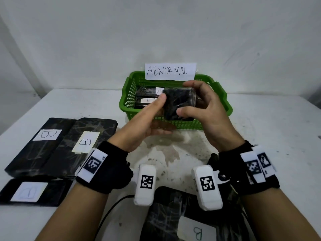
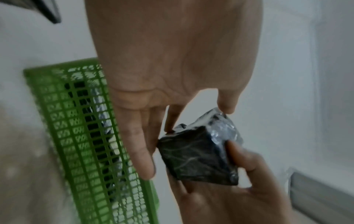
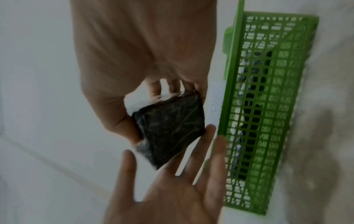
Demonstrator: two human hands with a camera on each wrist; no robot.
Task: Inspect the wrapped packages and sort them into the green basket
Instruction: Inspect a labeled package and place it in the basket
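Currently right hand [image 1: 206, 108] grips the package [image 1: 179, 103]; left hand [image 1: 149, 119] flat, fingers straight, steadying it. Rotate slowly (label side hidden), check wrap, then drop into basket [image 1: 127, 100].

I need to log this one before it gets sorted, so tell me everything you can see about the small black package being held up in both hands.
The small black package is a blocky, roughly square parcel, dark with pale streaks, wrapped in shiny, crinkled clear film that bunches loosely at one end. No label shows on the faces in view. It is held in the air in front of the green basket, tilted. The right hand grips it between thumb and fingers; the left hand touches its other side with thumb and straight fingers.
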